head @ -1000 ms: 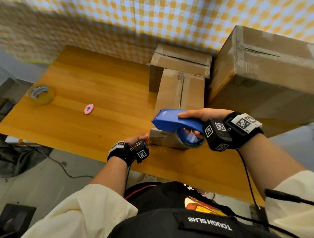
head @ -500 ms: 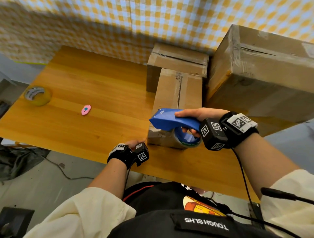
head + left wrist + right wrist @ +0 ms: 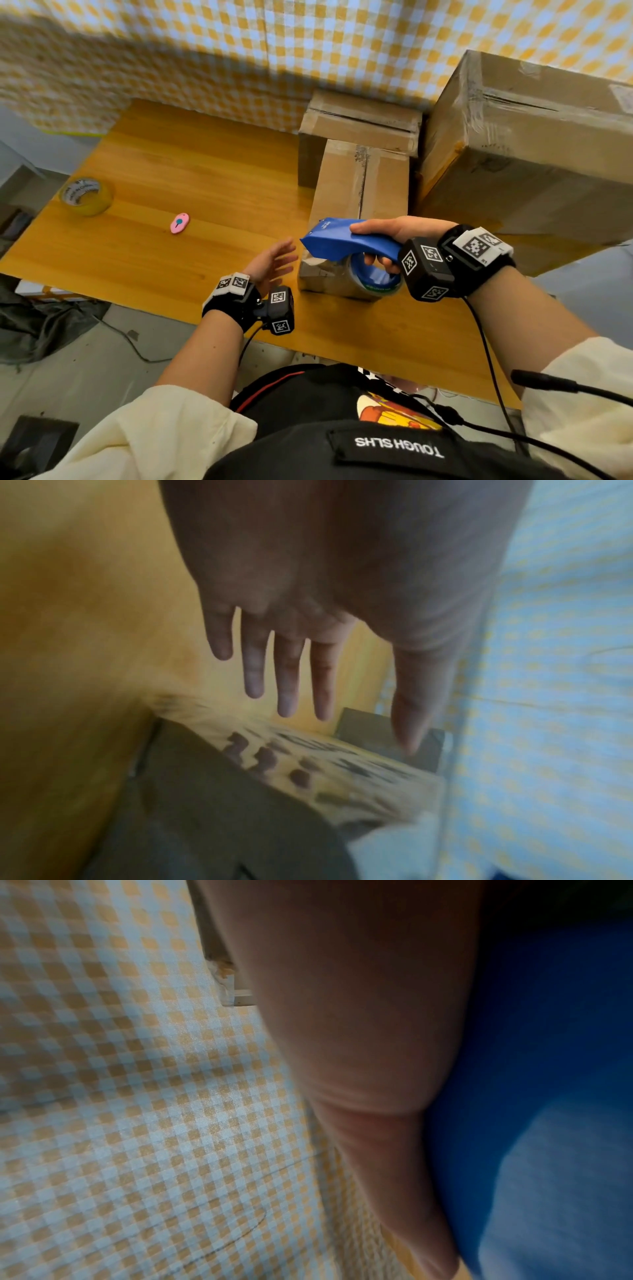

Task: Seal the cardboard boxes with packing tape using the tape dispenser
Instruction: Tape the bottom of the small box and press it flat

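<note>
My right hand (image 3: 383, 240) grips the handle of a blue tape dispenser (image 3: 339, 240), held over the near end of a long narrow cardboard box (image 3: 363, 192) whose top seam runs away from me. The dispenser's tape roll (image 3: 373, 281) hangs in front of the box's near face. My left hand (image 3: 270, 262) hovers open, fingers spread, just left of that box's near corner, not touching it. In the left wrist view the straight fingers (image 3: 287, 669) point past the blurred box (image 3: 240, 791). In the right wrist view my thumb (image 3: 377, 1069) lies along the blue dispenser (image 3: 531, 1096).
A second cardboard box (image 3: 359, 123) stands behind the narrow one, and a large taped box (image 3: 527, 150) fills the right. On the wooden table (image 3: 171, 164) lie a spare tape roll (image 3: 87, 195) at far left and a small pink cutter (image 3: 179, 223). A checked cloth (image 3: 239, 51) hangs behind.
My left hand has lifted from the table edge by the box's near corner and opened, fingers now spread beside the box. The right hand with the dispenser has barely moved.
</note>
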